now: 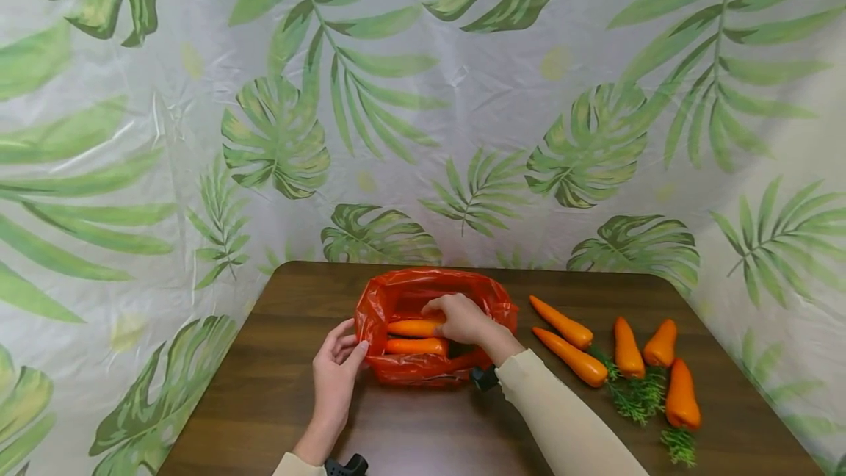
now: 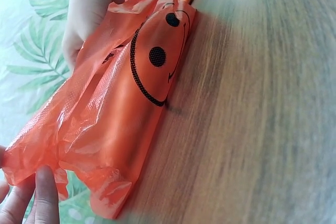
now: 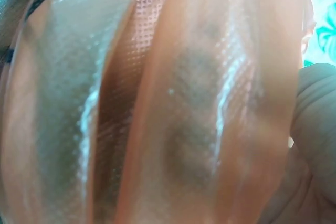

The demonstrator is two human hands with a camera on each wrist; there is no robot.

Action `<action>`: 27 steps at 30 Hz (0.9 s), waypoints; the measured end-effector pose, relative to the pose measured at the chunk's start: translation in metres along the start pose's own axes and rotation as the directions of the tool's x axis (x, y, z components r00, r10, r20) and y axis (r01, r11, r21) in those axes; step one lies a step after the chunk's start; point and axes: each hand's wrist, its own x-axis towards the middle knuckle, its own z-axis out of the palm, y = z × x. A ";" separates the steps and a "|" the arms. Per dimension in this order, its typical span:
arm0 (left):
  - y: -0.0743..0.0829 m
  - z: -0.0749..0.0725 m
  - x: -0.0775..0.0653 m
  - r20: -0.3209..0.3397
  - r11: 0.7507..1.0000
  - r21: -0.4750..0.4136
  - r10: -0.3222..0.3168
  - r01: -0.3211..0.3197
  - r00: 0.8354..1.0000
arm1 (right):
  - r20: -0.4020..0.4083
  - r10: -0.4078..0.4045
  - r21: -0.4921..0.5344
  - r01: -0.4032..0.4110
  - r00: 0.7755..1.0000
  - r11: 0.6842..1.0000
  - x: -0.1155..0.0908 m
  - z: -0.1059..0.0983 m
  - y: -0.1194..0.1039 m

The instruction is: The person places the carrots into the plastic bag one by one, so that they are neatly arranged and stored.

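A red plastic bag [image 1: 428,373] lies on the table with its mouth spread wide. Two orange carrots show inside it, a rear carrot [image 1: 411,327] and a front carrot [image 1: 416,346]. My left hand [image 1: 337,362] pinches the bag's left rim. In the left wrist view, the bag's side [image 2: 123,124] carries a black smiling-face print, and my left fingers [image 2: 47,198] are at its lower left edge. My right hand [image 1: 465,320] reaches into the bag and grips the rear carrot near its right end. Bag film [image 3: 194,103] fills most of the right wrist view, hiding the right fingertips.
Several carrots lie to the right of the bag, among them a long carrot [image 1: 571,358] and a front-right carrot [image 1: 682,397]. Green leafy tops [image 1: 637,394] are among them. The dark wooden table [image 1: 264,388] meets a leaf-patterned curtain [image 1: 463,94] behind.
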 end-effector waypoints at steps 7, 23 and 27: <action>0.001 0.000 0.001 0.014 1.000 -0.001 0.007 -0.007 1.000 | -0.031 0.070 0.021 -0.069 0.997 0.997 -0.003 -0.002 0.003; 0.002 -0.001 -0.002 0.010 1.000 0.029 -0.007 0.007 1.000 | -0.026 0.078 0.009 -0.078 0.997 0.997 -0.007 0.002 0.000; 0.005 0.000 -0.003 0.018 0.999 0.035 -0.018 0.017 1.000 | -0.014 0.060 0.028 -0.059 0.998 0.998 -0.008 0.001 -0.002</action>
